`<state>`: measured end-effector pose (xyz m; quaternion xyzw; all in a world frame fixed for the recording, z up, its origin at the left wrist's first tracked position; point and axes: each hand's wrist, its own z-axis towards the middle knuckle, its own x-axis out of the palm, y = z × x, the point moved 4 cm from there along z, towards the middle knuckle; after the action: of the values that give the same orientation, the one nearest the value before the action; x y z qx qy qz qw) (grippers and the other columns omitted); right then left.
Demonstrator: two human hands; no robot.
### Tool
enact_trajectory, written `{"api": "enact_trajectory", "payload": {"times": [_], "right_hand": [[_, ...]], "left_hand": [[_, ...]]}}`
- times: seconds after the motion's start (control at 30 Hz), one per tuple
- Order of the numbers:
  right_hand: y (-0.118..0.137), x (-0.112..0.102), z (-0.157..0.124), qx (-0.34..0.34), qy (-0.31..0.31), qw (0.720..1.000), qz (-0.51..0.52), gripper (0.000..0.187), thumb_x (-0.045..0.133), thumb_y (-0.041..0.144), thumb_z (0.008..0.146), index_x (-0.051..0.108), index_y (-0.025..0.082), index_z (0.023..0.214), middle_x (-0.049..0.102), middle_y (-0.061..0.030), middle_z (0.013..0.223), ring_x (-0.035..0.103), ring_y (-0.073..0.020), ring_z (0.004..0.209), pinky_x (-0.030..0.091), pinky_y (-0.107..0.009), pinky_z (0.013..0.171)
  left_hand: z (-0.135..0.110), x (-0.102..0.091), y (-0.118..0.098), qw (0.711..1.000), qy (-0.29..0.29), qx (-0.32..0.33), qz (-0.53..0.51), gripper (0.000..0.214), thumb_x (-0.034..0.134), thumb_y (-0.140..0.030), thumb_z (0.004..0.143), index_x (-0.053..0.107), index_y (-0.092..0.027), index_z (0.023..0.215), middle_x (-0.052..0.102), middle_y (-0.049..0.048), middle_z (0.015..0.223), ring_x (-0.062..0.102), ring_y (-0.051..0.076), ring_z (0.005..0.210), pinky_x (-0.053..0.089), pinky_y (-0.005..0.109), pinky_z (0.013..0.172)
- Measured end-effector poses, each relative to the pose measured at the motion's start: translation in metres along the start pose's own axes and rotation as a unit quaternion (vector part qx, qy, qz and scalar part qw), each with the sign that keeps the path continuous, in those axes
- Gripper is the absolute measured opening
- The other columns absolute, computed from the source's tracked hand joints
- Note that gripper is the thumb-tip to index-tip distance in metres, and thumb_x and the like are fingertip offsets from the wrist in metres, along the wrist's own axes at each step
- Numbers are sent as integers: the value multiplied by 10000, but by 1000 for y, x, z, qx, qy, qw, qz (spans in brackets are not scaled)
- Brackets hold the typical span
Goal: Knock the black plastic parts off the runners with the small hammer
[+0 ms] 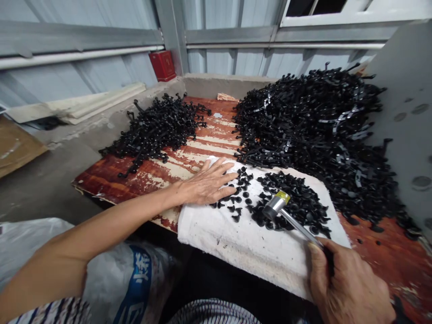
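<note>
My right hand [351, 279] is wrapped round the handle of a small hammer [276, 205] with a metal head and a yellow face. The hammer's head hangs over or rests on a pile of small black disc-headed parts [297, 195]; I cannot tell which. My left hand [212, 184] lies flat with fingers spread on a white cloth [236, 252]. Loose black parts [238, 198] are scattered beside its fingertips, some partly under the fingers.
The cloth covers part of a worn red-brown board [202, 148]. A black heap of joined parts [158, 126] is at the left, a larger heap [303, 112] at the right against a grey panel [411, 103]. A plastic sack [101, 279] stands below left; a red box [162, 65] sits behind.
</note>
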<state>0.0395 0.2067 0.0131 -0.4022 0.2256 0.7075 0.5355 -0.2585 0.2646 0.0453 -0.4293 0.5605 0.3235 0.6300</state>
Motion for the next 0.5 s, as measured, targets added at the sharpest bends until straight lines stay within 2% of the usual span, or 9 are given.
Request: {"api": "enact_trajectory", "payload": {"times": [0.13, 0.23, 0.37, 0.5], "right_hand": [[7, -5, 5, 2, -17, 1000, -1, 346, 364, 380, 994, 622, 157, 937, 647, -80, 686, 588, -245, 550, 352, -332, 515], [9, -8, 8, 4, -25, 1000, 2, 410, 300, 384, 1007, 621, 147, 911, 647, -96, 679, 586, -257, 552, 347, -339, 513], [5, -5, 4, -9, -7, 1000, 6, 316, 384, 371, 988, 618, 168, 924, 645, -76, 686, 586, -245, 549, 340, -328, 512], [1, -3, 0, -13, -19, 1000, 2, 312, 413, 384, 986, 621, 153, 965, 651, -78, 710, 591, -240, 558, 337, -325, 506]], "left_hand": [[15, -8, 11, 998, 8, -57, -23, 705, 144, -636, 964, 349, -247, 1515, 158, 95, 1658, 58, 339, 1519, 88, 648, 1162], [7, -11, 18, 996, 3, -78, -48, 756, 105, -670, 944, 287, -247, 1544, 130, 88, 1664, 38, 332, 1521, 81, 624, 1174], [-11, -4, 21, 996, 16, -66, -58, 797, 102, -721, 909, 317, -279, 1537, 144, 73, 1663, 57, 326, 1520, 55, 597, 1189], [-12, 1, 26, 994, 28, -83, -71, 825, 95, -743, 892, 299, -283, 1546, 133, 84, 1663, 55, 343, 1518, 57, 618, 1179]]}}
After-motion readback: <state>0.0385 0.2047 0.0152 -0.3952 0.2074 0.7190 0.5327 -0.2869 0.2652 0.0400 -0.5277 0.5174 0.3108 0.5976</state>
